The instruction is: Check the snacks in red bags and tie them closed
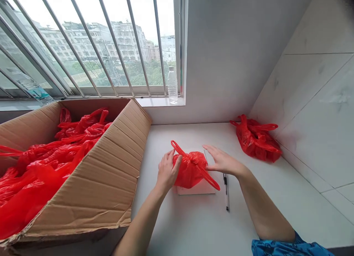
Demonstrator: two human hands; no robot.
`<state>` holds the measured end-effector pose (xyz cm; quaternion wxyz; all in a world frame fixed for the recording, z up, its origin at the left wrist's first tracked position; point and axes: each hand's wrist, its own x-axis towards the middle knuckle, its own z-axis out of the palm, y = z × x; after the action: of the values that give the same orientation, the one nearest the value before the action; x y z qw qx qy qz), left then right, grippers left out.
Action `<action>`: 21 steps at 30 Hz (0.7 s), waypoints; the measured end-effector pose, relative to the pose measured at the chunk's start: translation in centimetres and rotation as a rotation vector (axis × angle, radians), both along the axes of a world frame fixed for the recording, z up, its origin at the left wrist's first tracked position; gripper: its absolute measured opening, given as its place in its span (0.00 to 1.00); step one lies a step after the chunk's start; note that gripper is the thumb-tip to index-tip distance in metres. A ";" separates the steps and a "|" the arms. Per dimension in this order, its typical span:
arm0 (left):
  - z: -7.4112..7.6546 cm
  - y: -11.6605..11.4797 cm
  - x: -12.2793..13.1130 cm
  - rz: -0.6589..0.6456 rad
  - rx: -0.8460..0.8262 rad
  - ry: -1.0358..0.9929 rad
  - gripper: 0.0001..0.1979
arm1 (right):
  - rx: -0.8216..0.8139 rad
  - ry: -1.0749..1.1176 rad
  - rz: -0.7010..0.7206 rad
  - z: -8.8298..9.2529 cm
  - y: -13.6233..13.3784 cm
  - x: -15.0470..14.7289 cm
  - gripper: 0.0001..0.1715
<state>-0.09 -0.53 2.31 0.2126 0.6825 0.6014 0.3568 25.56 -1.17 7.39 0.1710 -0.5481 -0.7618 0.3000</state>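
A tied red plastic bag [190, 172] sits in front of me on top of a flat white box [196, 189]. Its knot is at the top, and two loop handles stick out. My left hand [167, 170] is closed against the bag's left side, thumb over the plastic and fingers partly behind it. On the other side, my right hand [221, 160] is open, fingers stretched and thumb apart, close beside the bag. Whether the right thumb touches it I cannot tell. What the bag contains is hidden. A black-and-clear pen [226, 192] lies below my right hand.
An open cardboard box [91, 175] full of red plastic bags [55, 156] stands at the left. Another red bag [257, 140] lies by the tiled wall on the white table [204, 226]. Clear bottles [172, 86] stand along the barred window.
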 end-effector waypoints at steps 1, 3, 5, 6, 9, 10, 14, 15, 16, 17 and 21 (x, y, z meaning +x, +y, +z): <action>-0.1 -0.4 0.3 -0.009 0.034 0.101 0.26 | 0.011 0.012 0.081 -1.1 0.3 -1.0 0.54; -0.4 -1.0 1.0 -0.036 0.132 0.264 0.25 | 0.079 0.040 0.214 -3.0 0.7 -3.0 0.55; -0.8 -1.1 1.5 -0.074 0.201 0.388 0.24 | 0.150 0.030 0.274 -4.5 1.0 -4.5 0.53; -1.2 -1.0 1.5 -0.094 0.199 0.432 0.24 | 0.167 0.010 0.279 -5.2 1.2 -5.0 0.53; -2.9 -0.4 1.3 -0.138 0.089 0.501 0.25 | 0.148 -0.058 0.257 -7.2 1.6 -5.7 0.56; -3.4 -0.2 1.1 -0.147 0.048 0.508 0.26 | 0.135 -0.073 0.247 -7.7 1.7 -5.7 0.58; -5.2 0.2 0.6 -0.170 -0.011 0.514 0.28 | 0.120 -0.114 0.238 -9.1 1.8 -5.7 0.60; -5.4 0.3 0.7 -0.169 -0.015 0.515 0.28 | 0.127 -0.131 0.233 -9.3 1.7 -5.8 0.58; -5.6 0.2 0.7 -0.168 -0.019 0.513 0.28 | 0.133 -0.149 0.229 -9.5 1.6 -5.9 0.56; -5.8 0.2 0.8 -0.167 -0.024 0.509 0.28 | 0.137 -0.167 0.226 -9.7 1.6 -6.1 0.55; -6.1 0.0 0.9 -0.175 -0.033 0.461 0.28 | 0.136 -0.201 0.227 -10.2 1.5 -6.6 0.54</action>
<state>0.76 -0.52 -3.83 0.1110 0.7917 0.5784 0.1623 19.01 0.38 -2.82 0.0957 -0.4728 -0.8507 0.2090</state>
